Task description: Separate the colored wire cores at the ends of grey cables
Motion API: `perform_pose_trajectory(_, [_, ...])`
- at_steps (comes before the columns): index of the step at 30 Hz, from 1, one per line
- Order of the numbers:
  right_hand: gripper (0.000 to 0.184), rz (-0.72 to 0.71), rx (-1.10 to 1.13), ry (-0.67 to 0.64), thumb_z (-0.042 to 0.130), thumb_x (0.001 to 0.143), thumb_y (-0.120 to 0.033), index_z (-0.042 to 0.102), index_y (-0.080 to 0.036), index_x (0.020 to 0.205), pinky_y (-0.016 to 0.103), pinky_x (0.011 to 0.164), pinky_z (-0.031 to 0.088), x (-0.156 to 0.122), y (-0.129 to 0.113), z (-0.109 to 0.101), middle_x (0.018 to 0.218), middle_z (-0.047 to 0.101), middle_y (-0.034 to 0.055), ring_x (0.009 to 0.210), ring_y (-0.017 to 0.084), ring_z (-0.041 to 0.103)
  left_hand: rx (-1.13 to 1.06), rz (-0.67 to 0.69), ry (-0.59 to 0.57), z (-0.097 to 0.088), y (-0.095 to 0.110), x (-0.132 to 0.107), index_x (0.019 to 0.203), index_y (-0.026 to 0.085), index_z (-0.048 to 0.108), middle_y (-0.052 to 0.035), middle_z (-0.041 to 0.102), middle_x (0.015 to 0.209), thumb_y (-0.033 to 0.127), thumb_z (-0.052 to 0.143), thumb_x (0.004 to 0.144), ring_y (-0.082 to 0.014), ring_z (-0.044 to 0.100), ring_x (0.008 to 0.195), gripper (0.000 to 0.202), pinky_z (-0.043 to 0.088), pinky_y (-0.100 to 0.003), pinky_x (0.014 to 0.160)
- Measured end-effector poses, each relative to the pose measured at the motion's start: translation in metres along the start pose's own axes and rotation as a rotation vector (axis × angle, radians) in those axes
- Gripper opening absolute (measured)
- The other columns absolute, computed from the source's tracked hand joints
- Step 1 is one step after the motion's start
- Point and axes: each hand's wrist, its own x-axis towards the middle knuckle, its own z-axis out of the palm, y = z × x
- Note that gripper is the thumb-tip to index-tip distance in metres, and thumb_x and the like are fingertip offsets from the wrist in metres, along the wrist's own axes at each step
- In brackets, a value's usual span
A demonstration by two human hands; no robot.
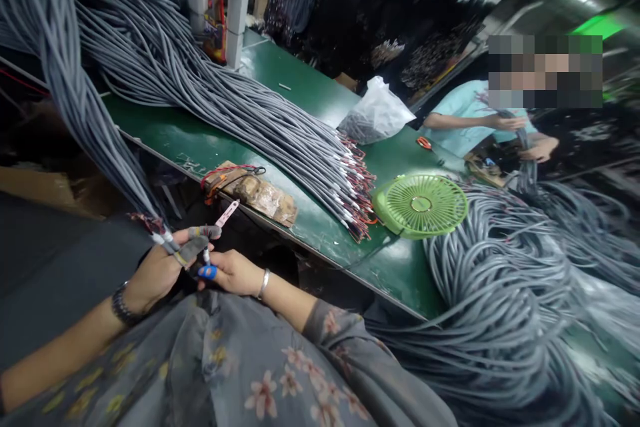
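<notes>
head view, lower left: left hand [157, 275] clasps springy-looking cables [127, 170], best gripped near ends [162, 239]; right hand [239, 272] pinches, seemingly, one tip [207, 255].

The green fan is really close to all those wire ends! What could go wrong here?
The reddish wire ends lie right beside the green fan, so a stray one might poke into its grille. The wrapped block lies at the edge of the table, so a bump could knock it off. And the gray cables trail down to the left hand; if its grip loosens, they might slip away.
</notes>
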Motion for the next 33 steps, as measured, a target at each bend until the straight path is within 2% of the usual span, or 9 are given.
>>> perform_pose_trajectory(4, [0.042, -0.069, 0.078, -0.006, 0.051, 0.114, -0.048, 0.071, -0.02, 0.091, 0.023, 0.091, 0.056, 0.002, 0.004, 0.003, 0.093, 0.081, 0.0041, 0.087, 0.015, 0.075, 0.039, -0.073, -0.1, 0.002, 0.006, 0.004, 0.084, 0.017, 0.087, -0.0044, 0.073, 0.062, 0.053, 0.091, 0.07, -0.0152, 0.056, 0.048, 0.039, 0.047, -0.027, 0.044])
perform_pose_trajectory(9, [0.026, 0.065, 0.052, -0.098, 0.063, 0.109, -0.035, 0.078, -0.017, 0.098, 0.023, 0.092, 0.055, 0.003, 0.002, 0.002, 0.103, 0.08, 0.0056, 0.093, 0.015, 0.073, 0.076, -0.078, 0.044, 0.008, 0.006, -0.002, 0.062, 0.019, 0.079, -0.0022, 0.07, 0.056, 0.055, 0.093, 0.061, -0.0154, 0.058, 0.053, 0.038, 0.05, -0.026, 0.051])
perform_pose_trajectory(13, [0.021, 0.261, 0.117, 0.072, 0.074, 0.101, -0.039, 0.076, -0.019, 0.107, 0.025, 0.08, 0.057, -0.004, -0.008, -0.004, 0.091, 0.076, 0.0016, 0.078, 0.015, 0.067, 0.131, -0.062, 0.109, 0.004, 0.001, -0.006, 0.056, 0.021, 0.073, -0.001, 0.068, 0.055, 0.056, 0.094, 0.057, -0.0152, 0.056, 0.055, 0.041, 0.049, -0.026, 0.055])
perform_pose_trajectory(16, [0.031, 0.36, 0.41, 0.249, 0.075, 0.099, -0.05, 0.07, -0.02, 0.108, 0.025, 0.065, 0.057, -0.005, -0.018, -0.007, 0.09, 0.072, -0.0003, 0.066, 0.012, 0.061, 0.188, -0.055, 0.113, 0.0, -0.002, -0.008, 0.053, 0.022, 0.07, -0.0008, 0.065, 0.053, 0.054, 0.09, 0.06, -0.0155, 0.055, 0.054, 0.039, 0.048, -0.027, 0.056])
perform_pose_trajectory(19, [0.047, 0.425, 0.571, 0.337, 0.088, 0.084, -0.059, 0.063, -0.022, 0.099, 0.022, 0.054, 0.051, 0.003, -0.028, -0.007, 0.075, 0.061, -0.0064, 0.057, 0.009, 0.053, 0.207, -0.059, 0.089, 0.0, -0.001, -0.009, 0.051, 0.023, 0.066, -0.0005, 0.065, 0.053, 0.053, 0.088, 0.06, -0.0168, 0.056, 0.055, 0.038, 0.051, -0.028, 0.058])
perform_pose_trajectory(22, [0.053, 0.475, 0.602, 0.373, 0.092, 0.078, -0.062, 0.058, -0.023, 0.089, 0.021, 0.048, 0.044, 0.011, -0.034, -0.003, 0.063, 0.053, -0.0097, 0.05, 0.008, 0.046, 0.279, -0.068, 0.023, 0.001, 0.002, -0.007, 0.054, 0.023, 0.069, -0.0013, 0.07, 0.056, 0.055, 0.087, 0.06, -0.0183, 0.058, 0.059, 0.038, 0.052, -0.028, 0.06])
perform_pose_trajectory(28, [0.052, 0.425, 0.58, 0.378, 0.094, 0.073, -0.06, 0.059, -0.022, 0.081, 0.021, 0.049, 0.041, 0.012, -0.038, -0.002, 0.061, 0.057, -0.0086, 0.051, 0.008, 0.047, 0.36, -0.163, -0.145, -0.008, 0.004, -0.002, 0.055, 0.023, 0.073, -0.0012, 0.072, 0.057, 0.052, 0.088, 0.059, -0.0181, 0.058, 0.056, 0.033, 0.05, -0.028, 0.058])
perform_pose_trajectory(31, [0.052, 0.364, 0.547, 0.379, 0.095, 0.071, -0.059, 0.062, -0.021, 0.081, 0.021, 0.05, 0.04, 0.01, -0.04, -0.003, 0.062, 0.059, -0.0076, 0.052, 0.008, 0.048, 0.369, -0.158, -0.151, -0.01, 0.002, -0.004, 0.053, 0.022, 0.075, -0.0017, 0.072, 0.055, 0.049, 0.086, 0.062, -0.0173, 0.057, 0.054, 0.03, 0.048, -0.027, 0.055])
perform_pose_trajectory(33, [0.051, 0.379, 0.58, 0.393, 0.095, 0.072, -0.06, 0.062, -0.021, 0.081, 0.022, 0.049, 0.039, 0.009, -0.041, -0.002, 0.061, 0.058, -0.0081, 0.051, 0.008, 0.048, 0.339, -0.129, -0.096, -0.008, 0.001, -0.006, 0.052, 0.022, 0.074, -0.0028, 0.072, 0.055, 0.05, 0.086, 0.062, -0.0175, 0.058, 0.055, 0.032, 0.048, -0.027, 0.056])
